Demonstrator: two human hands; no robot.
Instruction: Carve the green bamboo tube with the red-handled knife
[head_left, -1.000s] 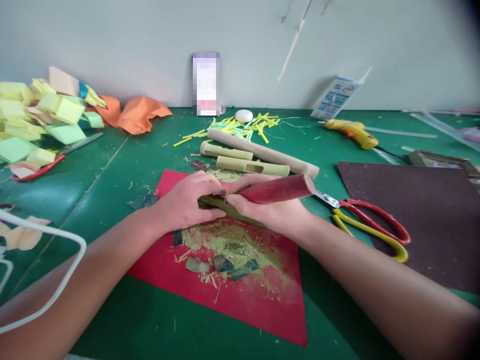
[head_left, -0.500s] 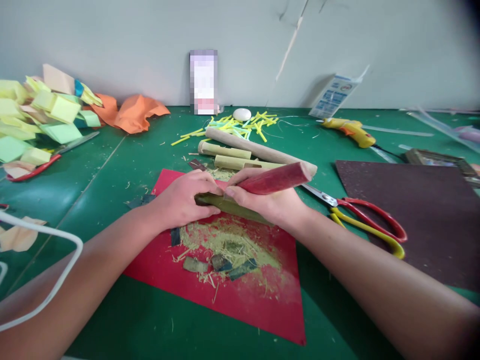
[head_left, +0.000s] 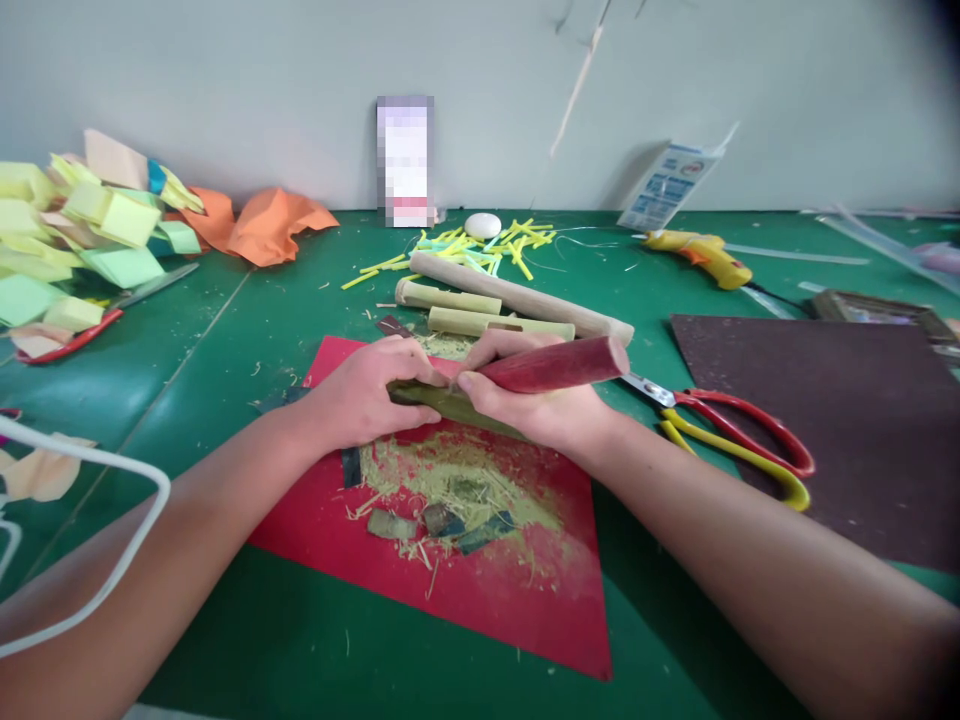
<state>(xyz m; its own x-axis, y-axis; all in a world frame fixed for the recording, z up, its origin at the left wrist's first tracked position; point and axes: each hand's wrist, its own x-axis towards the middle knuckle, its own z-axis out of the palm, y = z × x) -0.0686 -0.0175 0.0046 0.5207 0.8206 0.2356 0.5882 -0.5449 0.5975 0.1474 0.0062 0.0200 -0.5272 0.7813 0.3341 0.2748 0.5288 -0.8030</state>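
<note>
The handle [head_left: 555,366] in the right hand's [head_left: 551,400] grip has dipped slightly from half a second ago, while the left hand [head_left: 366,388] keeps hold of the bamboo [head_left: 450,403] over the red sheet [head_left: 525,620], so carving seems to continue.

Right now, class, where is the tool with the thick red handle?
In the head view, the tool is right of centre, in the right hand, its front end at the bamboo piece.
</note>
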